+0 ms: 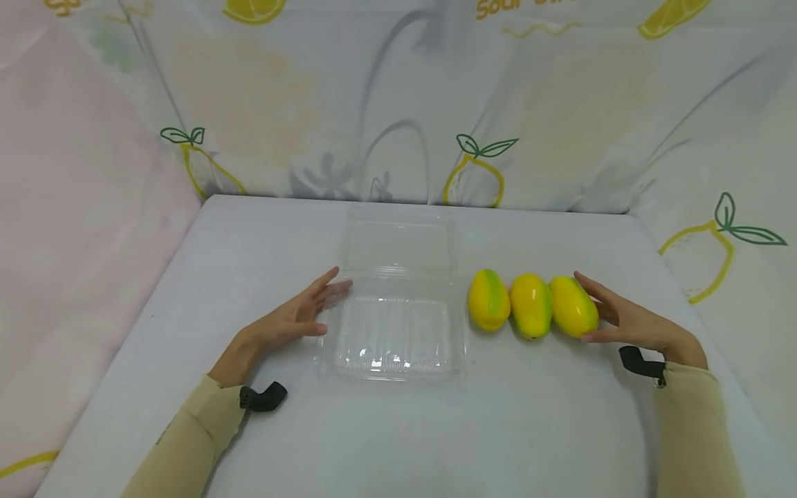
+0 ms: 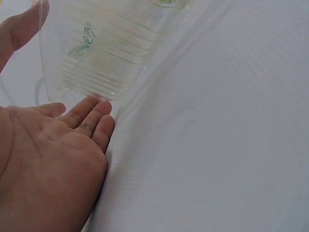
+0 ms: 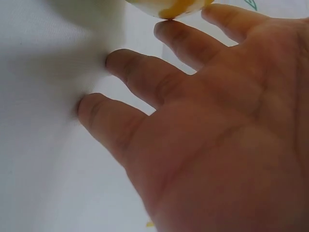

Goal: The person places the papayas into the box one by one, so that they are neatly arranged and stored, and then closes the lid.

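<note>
A clear plastic clamshell box [image 1: 392, 335] lies on the table with its lid folded back, away from me. Beside its left edge is my left hand [image 1: 292, 319], fingers spread and thumb apart. In the left wrist view, the fingertips [image 2: 104, 108] reach the near side of the box [image 2: 104, 53]; whether they press on it I cannot tell. Three yellow-green mangoes stand in a row right of the box: left [image 1: 488, 301], middle [image 1: 531, 306] and right [image 1: 573, 306]. My right hand [image 1: 641, 328] is at the right mango, thumb and fingers loosely spread, fingertips at its side.
A white table [image 1: 498, 429] carries everything. Behind it and along both sides hangs a white cloth [image 1: 560, 117] printed with lemons. A black wrist camera mount [image 1: 264, 397] sits on the left sleeve, another mount [image 1: 641, 363] on the right.
</note>
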The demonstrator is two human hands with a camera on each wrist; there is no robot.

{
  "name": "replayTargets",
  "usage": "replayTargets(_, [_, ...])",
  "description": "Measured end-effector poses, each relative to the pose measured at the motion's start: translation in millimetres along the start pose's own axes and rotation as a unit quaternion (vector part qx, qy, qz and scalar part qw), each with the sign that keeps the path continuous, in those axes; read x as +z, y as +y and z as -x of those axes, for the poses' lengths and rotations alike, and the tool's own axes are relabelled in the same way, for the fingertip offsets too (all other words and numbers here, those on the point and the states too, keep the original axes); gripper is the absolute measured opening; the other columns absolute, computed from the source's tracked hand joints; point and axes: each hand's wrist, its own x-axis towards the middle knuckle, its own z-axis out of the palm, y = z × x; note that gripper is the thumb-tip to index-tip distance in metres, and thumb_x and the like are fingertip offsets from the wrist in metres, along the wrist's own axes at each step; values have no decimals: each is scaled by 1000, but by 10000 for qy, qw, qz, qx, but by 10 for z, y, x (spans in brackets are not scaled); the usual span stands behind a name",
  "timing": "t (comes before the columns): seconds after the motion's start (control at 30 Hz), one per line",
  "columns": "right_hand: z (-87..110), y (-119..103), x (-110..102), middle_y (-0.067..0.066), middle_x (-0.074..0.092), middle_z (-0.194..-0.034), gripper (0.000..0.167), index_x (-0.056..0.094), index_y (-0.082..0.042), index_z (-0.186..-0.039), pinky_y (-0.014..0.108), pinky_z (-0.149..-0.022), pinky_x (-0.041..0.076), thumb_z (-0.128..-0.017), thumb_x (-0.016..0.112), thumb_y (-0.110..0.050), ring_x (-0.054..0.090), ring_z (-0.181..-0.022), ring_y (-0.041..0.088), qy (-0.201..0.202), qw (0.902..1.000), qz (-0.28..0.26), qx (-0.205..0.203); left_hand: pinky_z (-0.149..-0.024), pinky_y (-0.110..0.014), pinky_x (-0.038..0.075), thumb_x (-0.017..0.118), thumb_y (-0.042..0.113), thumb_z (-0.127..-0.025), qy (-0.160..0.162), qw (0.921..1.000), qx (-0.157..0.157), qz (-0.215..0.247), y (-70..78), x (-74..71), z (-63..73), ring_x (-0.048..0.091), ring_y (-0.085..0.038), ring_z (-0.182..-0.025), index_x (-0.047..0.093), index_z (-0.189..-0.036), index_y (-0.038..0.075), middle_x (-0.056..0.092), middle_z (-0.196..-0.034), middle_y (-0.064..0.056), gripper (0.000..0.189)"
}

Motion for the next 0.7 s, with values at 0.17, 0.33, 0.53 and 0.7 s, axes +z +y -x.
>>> replayTargets(0.17, [-1, 3, -1, 27, 9, -160, 101, 6, -12, -158, 15, -101, 41, -85, 74, -11, 23, -136, 61, 78, 9998, 148, 80, -113, -23, 32, 51, -12, -91, 25, 10000, -2, 24, -9, 5, 3, 4, -38, -151, -14, -155, 6, 0, -163, -23, 93])
replayTargets(0.33, [34, -8, -12, 26, 17, -159, 99, 11, -11, -158, 26, -104, 43, -83, 76, -13, 29, -136, 56, 224, 9993, 249, 192, -113, -21, 31, 52, -11, -91, 16, 10000, 5, 40, -17, 9, -13, 3, -40, -150, -14, -155, 4, 0, -163, -24, 93])
replayTargets(0.53, [35, -30, 2, 27, 19, -158, 99, 11, -8, -157, 62, -103, 29, -83, 76, -15, 30, -136, 55, 282, 9987, 277, 326, -115, -19, 28, 53, -9, -91, 39, 10000, 6, -30, 2, 21, -11, 7, -36, -151, -11, -155, 4, 3, -163, -24, 92])
replayTargets(0.7, [11, -40, -1, 27, 18, -158, 98, 10, -9, -157, 57, -105, 35, -85, 75, -15, 29, -136, 55, 278, 9988, 234, 326, -115, -20, 28, 51, -12, -91, 19, 10000, 67, -30, 8, 1, 0, 10, -27, -152, -9, -155, 2, 2, -162, -25, 89])
